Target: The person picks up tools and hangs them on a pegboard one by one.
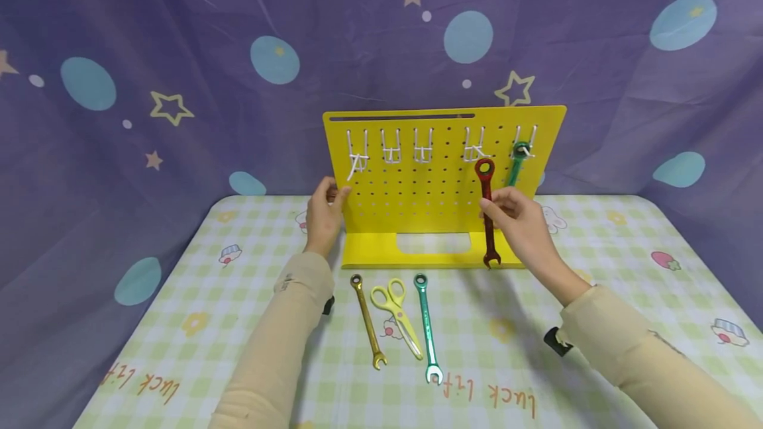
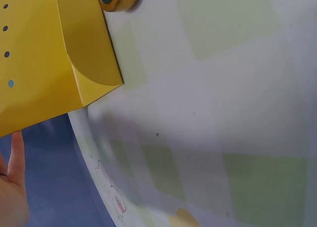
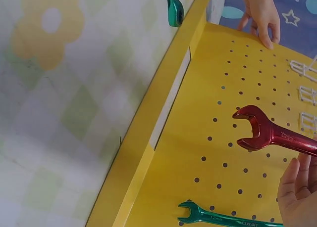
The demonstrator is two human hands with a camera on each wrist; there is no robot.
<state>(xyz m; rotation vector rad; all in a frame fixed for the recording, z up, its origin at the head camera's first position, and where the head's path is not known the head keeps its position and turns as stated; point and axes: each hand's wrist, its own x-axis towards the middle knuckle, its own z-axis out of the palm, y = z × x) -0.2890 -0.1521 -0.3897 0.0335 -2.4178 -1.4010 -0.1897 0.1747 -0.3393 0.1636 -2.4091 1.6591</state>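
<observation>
My right hand (image 1: 524, 220) pinches a red combination wrench (image 1: 489, 234) by its shaft. The wrench stands nearly upright in front of the yellow pegboard (image 1: 417, 197), ring end up, just below a white double hook (image 1: 475, 151). In the right wrist view its open jaw (image 3: 257, 128) stands off the board's face. My left hand (image 1: 324, 217) grips the board's left edge, thumb on the front and fingers behind. A green wrench (image 1: 516, 167) hangs by its ring from the rightmost hook, partly hidden by my right hand.
A gold wrench (image 1: 367, 323), yellow-handled scissors (image 1: 398, 313) and a teal-green wrench (image 1: 426, 323) lie side by side on the checked tablecloth (image 1: 238, 303) before the board's base. Several other white hooks (image 1: 391, 151) line the board's upper part. A purple curtain (image 1: 369, 32) hangs behind.
</observation>
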